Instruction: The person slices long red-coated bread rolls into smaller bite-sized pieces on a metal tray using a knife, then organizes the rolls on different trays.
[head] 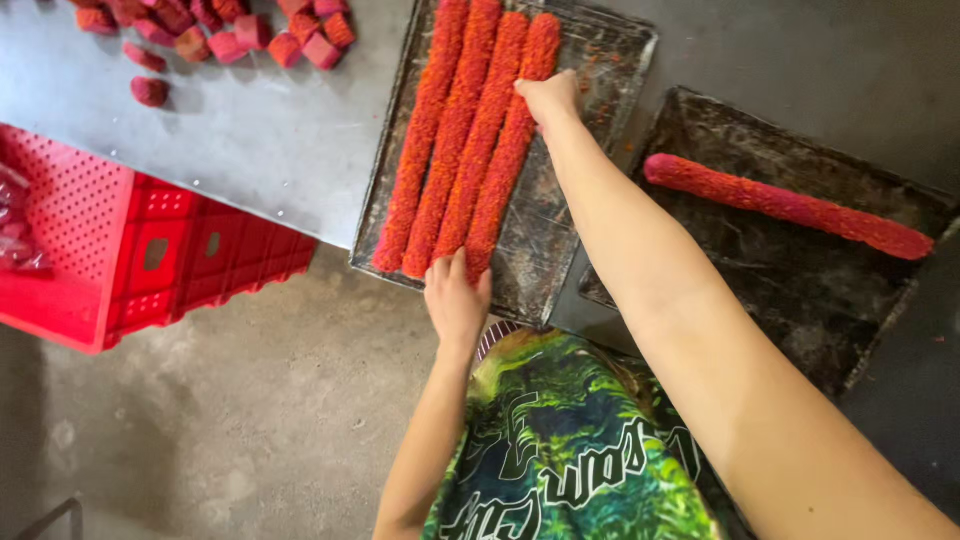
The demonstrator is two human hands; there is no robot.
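— Concrete floor below, bare and grey, and over it a grey metal counter running across the top. What's sitting on it?

— Two trays. A dark, crusted tray on the right holds one long red roll lying crosswise. Beside it, the wire-lined baking tray holds four long orange-crumbed rolls packed side by side, touching.

— And that red thing on the left?

— A red plastic crate, lower than the counter, at its edge. Up at the counter's far corner there's a scatter of small red cut pieces.

— The hands?

— The right hand reaches across, fingers curled against the far end of the outermost roll. The left hand is open and flat, pressed to the near ends of the rolls at the tray's front edge. Neither lifts anything; both just bracket that roll lengthwise.
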